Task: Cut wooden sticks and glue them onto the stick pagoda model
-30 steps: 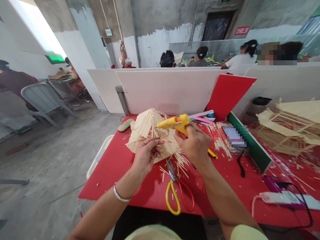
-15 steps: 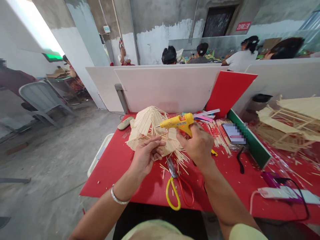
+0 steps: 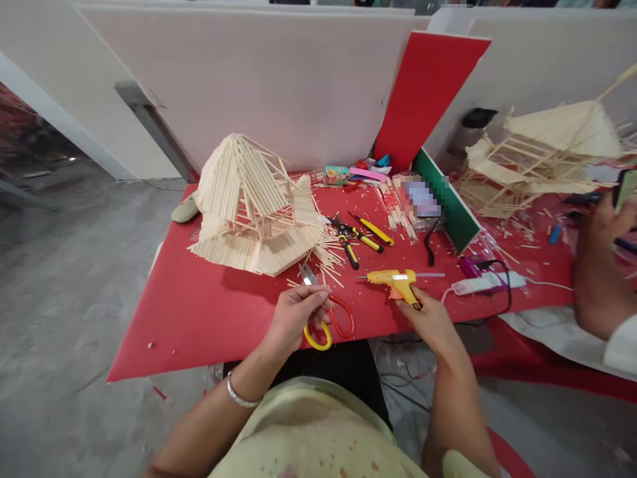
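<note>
My right hand (image 3: 432, 320) grips the handle of a yellow hot glue gun (image 3: 393, 277) low over the table's front part, its nozzle pointing left. A glue stick pokes out of its back end. My left hand (image 3: 298, 316) is closed in a pinch over the scissors (image 3: 343, 318), which have one yellow and one red handle. Whatever the left fingers hold, if anything, is hidden. Behind the left hand stands a small pavilion model (image 3: 249, 219) of thin wooden sticks, with a peaked roof and a wide lower skirt. Loose sticks (image 3: 331, 255) lie at its right side.
On the red table (image 3: 184, 318) lie pliers (image 3: 355, 240), a yellow utility knife (image 3: 374, 230), a phone (image 3: 423, 199) and a power strip (image 3: 490, 283). A green board (image 3: 446, 199) stands at right. Beyond it are another stick model (image 3: 537, 159) and another person's hand (image 3: 604, 229).
The view has tilted down and turned right. My right hand has lowered the glue gun away from the model towards the front of the table. My left hand has drawn back over the scissors, still pinched.
</note>
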{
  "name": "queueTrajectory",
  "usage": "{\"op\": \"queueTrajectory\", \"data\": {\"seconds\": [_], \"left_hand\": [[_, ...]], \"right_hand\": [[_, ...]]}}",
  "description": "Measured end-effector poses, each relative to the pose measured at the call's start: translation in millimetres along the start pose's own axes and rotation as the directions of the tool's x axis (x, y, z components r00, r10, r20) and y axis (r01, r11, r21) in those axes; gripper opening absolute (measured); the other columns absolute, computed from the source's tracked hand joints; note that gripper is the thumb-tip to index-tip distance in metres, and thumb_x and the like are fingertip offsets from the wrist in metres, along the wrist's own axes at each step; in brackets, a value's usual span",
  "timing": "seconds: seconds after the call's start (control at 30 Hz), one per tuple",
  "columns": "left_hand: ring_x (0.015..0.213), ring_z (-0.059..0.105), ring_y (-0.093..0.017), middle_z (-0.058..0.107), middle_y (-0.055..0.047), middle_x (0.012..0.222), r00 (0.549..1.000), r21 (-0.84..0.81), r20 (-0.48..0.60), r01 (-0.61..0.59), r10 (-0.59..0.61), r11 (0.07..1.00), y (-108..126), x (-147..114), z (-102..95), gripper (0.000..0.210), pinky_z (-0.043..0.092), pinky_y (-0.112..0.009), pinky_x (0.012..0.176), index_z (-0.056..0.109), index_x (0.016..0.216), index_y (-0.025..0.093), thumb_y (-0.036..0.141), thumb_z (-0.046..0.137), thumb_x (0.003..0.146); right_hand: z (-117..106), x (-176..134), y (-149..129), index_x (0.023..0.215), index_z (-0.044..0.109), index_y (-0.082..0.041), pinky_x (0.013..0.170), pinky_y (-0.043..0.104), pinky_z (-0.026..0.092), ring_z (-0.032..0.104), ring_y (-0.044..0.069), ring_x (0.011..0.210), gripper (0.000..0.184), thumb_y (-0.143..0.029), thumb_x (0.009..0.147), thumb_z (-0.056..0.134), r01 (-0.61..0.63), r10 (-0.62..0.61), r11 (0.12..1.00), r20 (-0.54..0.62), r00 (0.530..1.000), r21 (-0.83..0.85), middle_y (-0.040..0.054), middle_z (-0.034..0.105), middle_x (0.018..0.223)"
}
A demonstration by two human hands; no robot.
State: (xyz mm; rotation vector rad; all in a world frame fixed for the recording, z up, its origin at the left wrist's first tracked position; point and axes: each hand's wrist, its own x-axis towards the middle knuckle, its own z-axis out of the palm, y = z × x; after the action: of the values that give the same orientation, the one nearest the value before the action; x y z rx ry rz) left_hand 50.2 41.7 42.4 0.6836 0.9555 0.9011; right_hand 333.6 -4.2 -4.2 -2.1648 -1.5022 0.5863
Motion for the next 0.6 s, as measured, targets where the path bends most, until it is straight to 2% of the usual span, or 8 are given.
{"op": "queueTrajectory", "data": {"seconds": [0.07, 0.13, 0.23, 0.33, 0.4, 0.47, 0.53, 0.6], "left_hand": [[0.044, 0.059, -0.01, 0.071, -0.009, 0.069, 1.0, 0.013, -0.026, -0.012, 0.012, 1.0, -8.6, 5.3, 1.9, 0.029, 0.044, -0.019, 0.04, 0.069, 0.084, 0.008, 0.031, 0.078, 0.068], [0.045, 0.059, -0.01, 0.071, -0.008, 0.068, 0.999, 0.027, -0.043, -0.024, 0.025, 0.999, -13.1, 7.1, 2.0, 0.029, 0.043, -0.018, 0.04, 0.069, 0.084, 0.008, 0.031, 0.078, 0.069], [0.048, 0.061, -0.011, 0.071, -0.009, 0.07, 0.996, 0.052, -0.062, -0.055, 0.058, 0.997, -15.3, 6.3, -2.1, 0.028, 0.044, -0.019, 0.042, 0.069, 0.086, 0.009, 0.032, 0.076, 0.07], [0.051, 0.063, -0.013, 0.071, -0.009, 0.072, 0.99, 0.071, -0.095, -0.094, 0.1, 0.993, -15.6, 5.5, -8.1, 0.03, 0.045, -0.02, 0.043, 0.07, 0.087, 0.009, 0.033, 0.076, 0.07], [0.052, 0.064, -0.014, 0.071, -0.009, 0.072, 0.987, 0.078, -0.113, -0.108, 0.116, 0.991, -15.9, 5.7, -10.7, 0.031, 0.045, -0.02, 0.043, 0.069, 0.087, 0.01, 0.034, 0.076, 0.07], [0.051, 0.064, -0.014, 0.071, -0.009, 0.072, 0.986, 0.083, -0.113, -0.111, 0.12, 0.99, -16.0, 5.8, -12.3, 0.03, 0.045, -0.02, 0.043, 0.069, 0.088, 0.01, 0.034, 0.076, 0.071], [0.051, 0.062, -0.012, 0.071, -0.008, 0.072, 0.984, 0.09, -0.125, -0.114, 0.125, 0.989, -15.5, 5.3, -14.7, 0.029, 0.046, -0.02, 0.044, 0.07, 0.087, 0.01, 0.033, 0.076, 0.071], [0.05, 0.061, -0.011, 0.071, -0.007, 0.072, 0.978, 0.102, -0.16, -0.121, 0.137, 0.987, -14.1, 4.2, -19.3, 0.028, 0.046, -0.02, 0.045, 0.071, 0.087, 0.01, 0.033, 0.076, 0.071]], "right_hand": [[5.2, 2.6, 12.9, 0.113, 0.062, -0.017, 0.06, 0.026, 0.043, 0.059, 0.016, 0.064, 0.042, -0.043, 0.085, 0.046, -0.023, 0.028, 0.994, 0.046, 0.999, -0.105, 0.0017, 0.067, 0.077], [4.7, 4.9, 11.8, 0.116, 0.062, -0.014, 0.066, 0.029, 0.045, 0.062, 0.02, 0.074, 0.042, -0.037, 0.085, 0.045, -0.027, 0.034, 0.978, 0.029, 0.999, -0.205, 0.0071, 0.069, 0.084], [-4.2, 5.2, -10.3, 0.121, 0.06, -0.01, 0.079, 0.036, 0.043, 0.06, 0.029, 0.097, 0.044, -0.033, 0.087, 0.044, -0.015, -0.047, 0.921, -0.15, 0.988, -0.389, 0.0183, 0.066, 0.107], [-9.4, 9.8, -45.9, 0.121, 0.061, -0.019, 0.082, 0.033, 0.043, 0.06, 0.025, 0.102, 0.038, -0.033, 0.092, 0.041, 0.089, -0.231, 0.892, -0.277, 0.933, -0.443, 0.0119, 0.067, 0.113], [-4.5, 20.9, -71.3, 0.113, 0.064, -0.024, 0.079, 0.028, 0.043, 0.063, 0.02, 0.096, 0.033, -0.035, 0.094, 0.039, 0.2, -0.296, 0.906, -0.22, 0.93, -0.373, 0.0066, 0.07, 0.108], [6.0, 38.4, -94.2, 0.111, 0.065, -0.027, 0.075, 0.027, 0.042, 0.064, 0.018, 0.092, 0.031, -0.035, 0.095, 0.04, 0.288, -0.336, 0.877, -0.064, 0.94, -0.384, 0.0044, 0.071, 0.105], [18.5, 58.8, -111.6, 0.11, 0.066, -0.027, 0.075, 0.026, 0.041, 0.064, 0.019, 0.094, 0.031, -0.034, 0.095, 0.04, 0.33, -0.333, 0.825, 0.076, 0.94, -0.459, 0.0054, 0.072, 0.105], [29.6, 77.6, -122.9, 0.105, 0.069, -0.025, 0.077, 0.027, 0.041, 0.064, 0.02, 0.095, 0.03, -0.033, 0.094, 0.042, 0.355, -0.332, 0.797, 0.137, 0.933, -0.488, 0.0073, 0.072, 0.101]]}}
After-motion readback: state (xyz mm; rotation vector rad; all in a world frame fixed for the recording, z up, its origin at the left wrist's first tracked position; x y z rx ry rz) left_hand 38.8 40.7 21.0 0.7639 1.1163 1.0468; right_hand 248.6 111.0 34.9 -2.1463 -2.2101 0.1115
